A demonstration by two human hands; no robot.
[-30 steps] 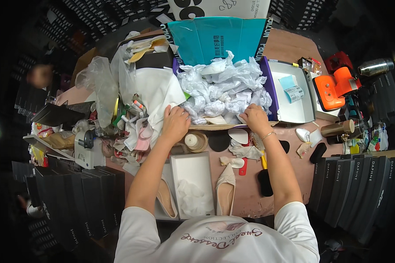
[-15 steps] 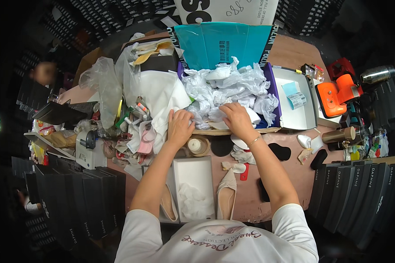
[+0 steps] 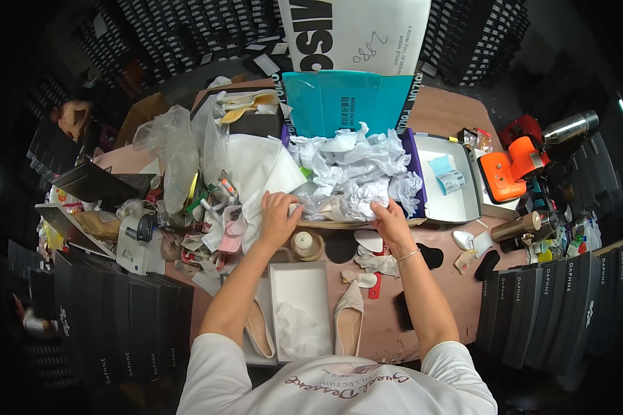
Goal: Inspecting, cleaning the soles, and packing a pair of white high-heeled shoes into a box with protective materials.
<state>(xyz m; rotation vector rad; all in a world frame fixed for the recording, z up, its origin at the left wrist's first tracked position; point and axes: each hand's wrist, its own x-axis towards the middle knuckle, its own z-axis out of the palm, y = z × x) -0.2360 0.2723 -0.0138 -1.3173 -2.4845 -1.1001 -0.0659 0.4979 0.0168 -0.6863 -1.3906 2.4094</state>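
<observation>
A purple-sided box (image 3: 415, 162) with a raised blue flap is heaped with crumpled white paper (image 3: 339, 155). My right hand (image 3: 390, 225) grips a wad of crumpled paper (image 3: 365, 201) at the box's front edge. My left hand (image 3: 278, 216) lies by the front left corner, fingers bent and apart, touching the white cloth (image 3: 263, 166) and holding nothing visible. Nearer to me, an open white shoebox (image 3: 300, 277) has thin tissue (image 3: 299, 330) in it. One beige pointed flat shoe (image 3: 349, 319) stands to its right; another flat shoe (image 3: 259, 328) is partly hidden by my left forearm.
Dark shoeboxes are stacked at left (image 3: 104, 332) and right (image 3: 540, 304). An orange tape dispenser (image 3: 509, 173), a white box lid (image 3: 450, 190) and metal flasks (image 3: 567, 128) stand on the right. A round container (image 3: 304, 244) and black pads (image 3: 339, 245) lie before the purple box.
My right hand has taken hold of a paper wad and drawn it toward the box's front edge. My left hand stays near the front left corner. The view has shifted.
</observation>
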